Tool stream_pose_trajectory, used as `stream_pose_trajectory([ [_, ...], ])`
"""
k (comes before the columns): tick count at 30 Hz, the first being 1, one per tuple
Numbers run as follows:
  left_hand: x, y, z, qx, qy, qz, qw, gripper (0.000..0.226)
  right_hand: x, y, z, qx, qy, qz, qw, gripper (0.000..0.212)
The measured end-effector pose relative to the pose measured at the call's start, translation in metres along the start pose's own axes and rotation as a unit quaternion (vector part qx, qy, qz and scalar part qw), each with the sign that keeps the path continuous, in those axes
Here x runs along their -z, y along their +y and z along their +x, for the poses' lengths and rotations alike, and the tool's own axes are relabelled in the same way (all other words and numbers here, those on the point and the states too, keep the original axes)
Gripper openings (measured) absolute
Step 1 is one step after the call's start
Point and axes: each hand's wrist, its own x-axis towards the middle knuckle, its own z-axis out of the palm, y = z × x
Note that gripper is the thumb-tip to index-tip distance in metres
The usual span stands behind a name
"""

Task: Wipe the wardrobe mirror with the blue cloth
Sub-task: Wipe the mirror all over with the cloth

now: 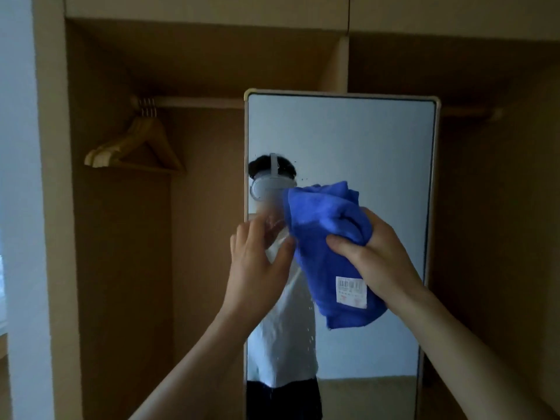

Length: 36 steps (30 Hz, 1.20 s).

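Note:
The tall wardrobe mirror (348, 140) with a pale frame stands upright in the open wardrobe, right of centre. Small spots and droplets speckle its glass near the middle. My right hand (375, 253) grips the bunched blue cloth (321, 225) in front of the glass at mid-height. The cloth hangs down from my fist, with a white barcode label (351, 291) on its lower part. My left hand (257, 262) is raised at the mirror's left edge with fingers apart. Its thumb rests against the cloth's left edge. The glass reflects a person in a white top.
Several wooden hangers (136, 147) hang from the rail (197, 102) in the left wardrobe bay. A vertical wooden divider (341, 65) rises behind the mirror's top. The wardrobe's left side panel (51, 207) borders a pale wall at far left.

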Motion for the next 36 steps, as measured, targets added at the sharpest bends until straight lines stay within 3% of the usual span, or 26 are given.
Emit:
stream_pose_trajectory([
  [6,0.018,0.015,0.044,-0.024,0.022,0.052,0.998,0.057,0.007,-0.037,0.040,0.141,0.040,-0.174,0.974,0.017],
  [12,0.029,0.028,0.075,-0.025,0.031,0.066,0.997,0.060,0.010,-0.061,0.075,0.284,0.100,-0.374,0.877,0.034],
  [14,0.032,0.029,0.087,-0.019,0.030,0.063,0.997,0.062,0.012,-0.065,0.085,0.324,0.111,-0.396,0.852,0.034],
  [21,0.037,0.034,0.120,0.013,-0.002,0.046,0.999,0.077,0.014,-0.076,0.123,0.410,0.101,-0.368,0.828,0.045],
  [28,0.035,0.029,0.135,0.023,-0.008,0.012,1.000,0.073,-0.005,-0.079,0.144,0.468,0.174,-0.471,0.727,0.045],
  [31,0.037,0.028,0.135,0.016,-0.021,0.011,1.000,0.064,-0.016,-0.075,0.145,0.457,0.178,-0.488,0.722,0.050],
  [36,0.040,0.024,0.132,0.008,-0.042,-0.030,0.999,0.074,-0.020,-0.059,0.147,0.396,0.117,-0.503,0.759,0.086],
])
